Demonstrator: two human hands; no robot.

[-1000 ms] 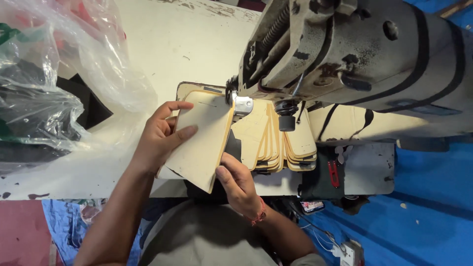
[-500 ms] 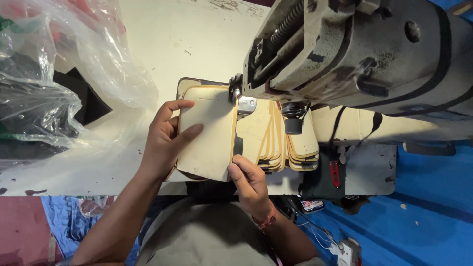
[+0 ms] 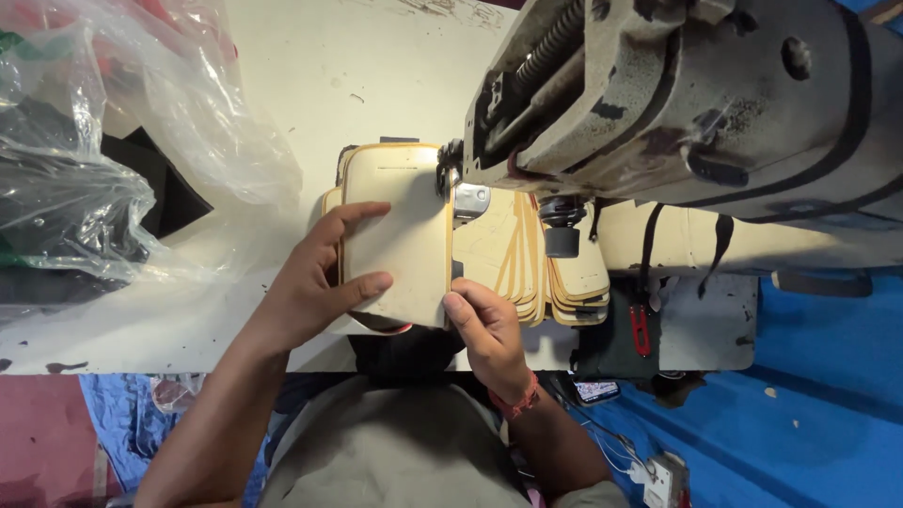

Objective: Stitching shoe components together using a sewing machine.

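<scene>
Squared up since earlier: tan panel [image 3: 400, 235] pressed flat by left hand [image 3: 315, 282]; right hand [image 3: 484, 325] pinching its lower corner beside sewing machine [image 3: 677, 103], near table [image 3: 282, 85] front edge.

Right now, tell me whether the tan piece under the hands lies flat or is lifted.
Flat. The tan piece rests on the machine bed; the left hand presses it down, the right hand pinches its near corner.
</scene>
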